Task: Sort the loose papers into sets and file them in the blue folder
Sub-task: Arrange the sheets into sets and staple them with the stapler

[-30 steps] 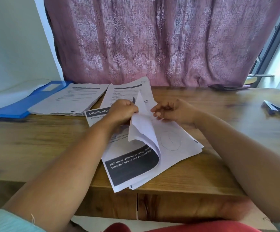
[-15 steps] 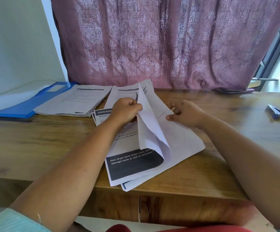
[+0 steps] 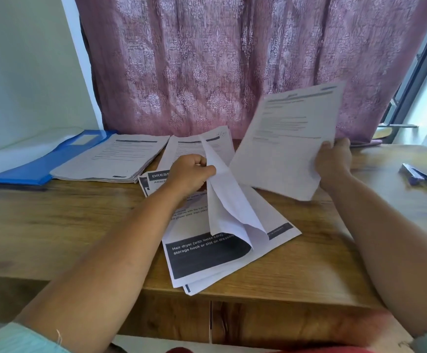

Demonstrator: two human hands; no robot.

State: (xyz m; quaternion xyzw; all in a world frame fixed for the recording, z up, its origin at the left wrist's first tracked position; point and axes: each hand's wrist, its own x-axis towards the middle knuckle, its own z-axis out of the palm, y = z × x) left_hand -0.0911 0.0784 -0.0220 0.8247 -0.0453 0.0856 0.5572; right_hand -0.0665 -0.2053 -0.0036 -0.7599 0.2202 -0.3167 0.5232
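A pile of loose printed papers (image 3: 207,253) lies at the table's front edge, its top sheet showing a black band of text. My left hand (image 3: 190,173) grips the upper pages of the pile (image 3: 229,210) and holds them folded back upright. My right hand (image 3: 333,159) pinches the right edge of a single printed sheet (image 3: 286,138), lifted above the table and tilted. The blue folder (image 3: 32,163) lies open at the far left. A sorted stack (image 3: 113,159) rests partly on it, and another set (image 3: 181,149) lies behind my left hand.
A dark stapler (image 3: 417,175) sits on the wooden table (image 3: 54,225) at the far right. A mauve patterned curtain (image 3: 220,59) hangs behind the table, with a window frame (image 3: 416,72) at the right.
My right hand has pulled one sheet out of the pile and raised it up and to the right. My left hand still holds the folded-back pages.
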